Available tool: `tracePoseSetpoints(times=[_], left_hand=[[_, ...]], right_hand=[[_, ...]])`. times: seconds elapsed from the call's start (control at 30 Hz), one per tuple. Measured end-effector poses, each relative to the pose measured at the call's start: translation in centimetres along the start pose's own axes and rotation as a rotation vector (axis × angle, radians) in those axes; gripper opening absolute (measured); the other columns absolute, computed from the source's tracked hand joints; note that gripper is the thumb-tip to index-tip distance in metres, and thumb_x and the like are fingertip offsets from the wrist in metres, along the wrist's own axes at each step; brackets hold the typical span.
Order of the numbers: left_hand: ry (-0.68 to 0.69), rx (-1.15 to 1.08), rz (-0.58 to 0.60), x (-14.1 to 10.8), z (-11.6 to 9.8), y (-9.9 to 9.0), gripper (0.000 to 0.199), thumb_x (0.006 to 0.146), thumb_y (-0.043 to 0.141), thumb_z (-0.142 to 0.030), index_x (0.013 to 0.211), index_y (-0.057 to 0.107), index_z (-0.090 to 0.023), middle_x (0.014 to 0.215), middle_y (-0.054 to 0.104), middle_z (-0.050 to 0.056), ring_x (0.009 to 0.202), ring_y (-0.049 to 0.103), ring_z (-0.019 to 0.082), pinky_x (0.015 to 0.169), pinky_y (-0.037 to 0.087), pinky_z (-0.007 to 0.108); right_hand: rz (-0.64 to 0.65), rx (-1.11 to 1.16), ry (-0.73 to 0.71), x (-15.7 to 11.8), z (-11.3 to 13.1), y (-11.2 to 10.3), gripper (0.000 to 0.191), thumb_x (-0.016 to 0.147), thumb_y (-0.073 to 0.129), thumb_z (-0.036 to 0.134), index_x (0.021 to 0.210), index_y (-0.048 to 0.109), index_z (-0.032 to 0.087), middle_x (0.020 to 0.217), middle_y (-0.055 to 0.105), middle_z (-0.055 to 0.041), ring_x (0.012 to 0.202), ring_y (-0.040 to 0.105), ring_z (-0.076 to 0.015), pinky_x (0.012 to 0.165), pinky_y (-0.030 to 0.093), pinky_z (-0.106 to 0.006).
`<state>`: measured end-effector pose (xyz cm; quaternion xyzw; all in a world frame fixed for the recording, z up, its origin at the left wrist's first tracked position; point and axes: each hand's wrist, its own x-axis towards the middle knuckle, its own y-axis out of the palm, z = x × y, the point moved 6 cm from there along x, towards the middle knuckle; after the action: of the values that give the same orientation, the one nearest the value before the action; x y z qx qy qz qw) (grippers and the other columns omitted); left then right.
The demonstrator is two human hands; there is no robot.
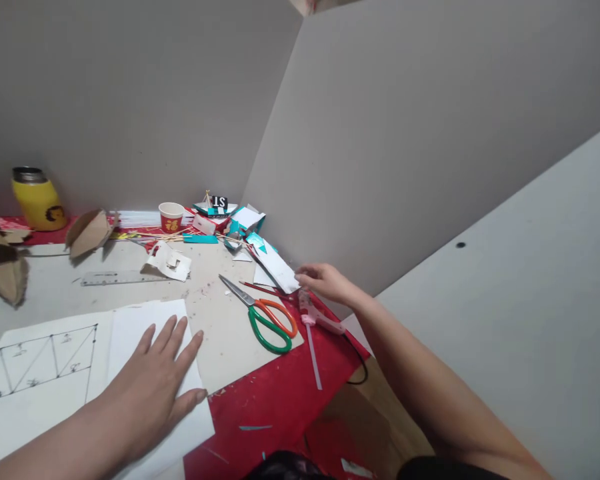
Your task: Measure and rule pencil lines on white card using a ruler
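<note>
Left hand [153, 383] over sheet edge [203, 423], right hand [326, 281] beside wall [345, 173]

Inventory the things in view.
papers: count unclear, white, front left
glue gun: one, pink, right
scissors: one pair, orange-green handles, centre
pencil: one, red, behind scissors
ruler: one, clear, left of scissors
cutout: one, white, over ruler
cup: one, red, back
bottle: one, yellow, back left
cardboard pieces: several, brown, left
card scraps: several, teal-white, back corner
sticks: several, pale, near cup
board: one, pale, under scissors
cover: one, red, beneath board
walls: several, grey, background
left hand: one, on papers
right hand: one, by glue gun
</note>
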<state>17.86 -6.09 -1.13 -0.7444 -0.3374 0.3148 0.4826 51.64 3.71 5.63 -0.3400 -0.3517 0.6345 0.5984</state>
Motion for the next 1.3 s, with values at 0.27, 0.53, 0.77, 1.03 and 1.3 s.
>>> tracePoseSetpoints(times=[0.27, 0.53, 0.77, 1.03, 1.3], left_hand=[[0.03, 0.042, 0.018, -0.2, 0.0, -0.2, 0.075, 0.087, 0.046, -0.059, 0.15, 0.032, -0.022, 0.157, 0.014, 0.016, 0.146, 0.006, 0.036, 0.114, 0.013, 0.064], [0.046, 0.039, 0.005, -0.9, -0.3, -0.5, 0.08, 0.086, 0.049, -0.062, 0.151, 0.029, -0.021, 0.159, 0.015, 0.019, 0.147, 0.005, 0.038, 0.116, 0.011, 0.061], [0.079, 0.032, 0.018, -1.0, -0.3, -0.4, 0.083, 0.086, 0.046, -0.064, 0.152, 0.027, -0.017, 0.157, 0.012, 0.025, 0.146, 0.003, 0.042, 0.114, 0.01, 0.065], [0.078, -0.002, 0.027, -0.9, -0.4, -0.3, 0.083, 0.086, 0.046, -0.064, 0.152, 0.027, -0.017, 0.157, 0.011, 0.023, 0.146, 0.002, 0.042, 0.113, 0.009, 0.068], [0.075, -0.025, 0.037, -0.7, -0.2, -0.2, 0.086, 0.086, 0.045, -0.065, 0.153, 0.023, -0.016, 0.158, 0.007, 0.023, 0.145, -0.002, 0.041, 0.115, 0.006, 0.066]], right_hand=[[0.048, -0.054, -0.01, -4.1, 0.8, 3.4, 0.035, 0.089, 0.046, 0.045, 0.096, 0.067, 0.017, 0.066, 0.067, -0.0026, 0.059, 0.062, -0.0185, 0.059, 0.046, -0.029], [0.134, -0.05, -0.355, -0.7, 9.6, 8.6, 0.029, 0.089, 0.05, 0.038, 0.101, 0.068, 0.018, 0.088, 0.072, -0.0078, 0.075, 0.063, -0.0208, 0.069, 0.047, -0.032], [0.138, -0.06, -0.572, 4.0, 16.8, 12.6, 0.025, 0.091, 0.048, 0.028, 0.096, 0.069, 0.015, 0.085, 0.072, -0.0067, 0.073, 0.064, -0.0179, 0.066, 0.047, -0.028], [0.211, -0.218, -0.913, 5.8, 24.9, 18.2, 0.04, 0.091, 0.056, 0.029, 0.13, 0.057, 0.021, 0.135, 0.06, -0.0089, 0.123, 0.051, -0.0246, 0.103, 0.037, -0.038], [0.269, -0.47, -0.876, 8.5, 26.7, 19.9, 0.033, 0.092, 0.059, 0.034, 0.119, 0.06, 0.016, 0.119, 0.062, -0.0115, 0.114, 0.055, -0.028, 0.097, 0.042, -0.05]])
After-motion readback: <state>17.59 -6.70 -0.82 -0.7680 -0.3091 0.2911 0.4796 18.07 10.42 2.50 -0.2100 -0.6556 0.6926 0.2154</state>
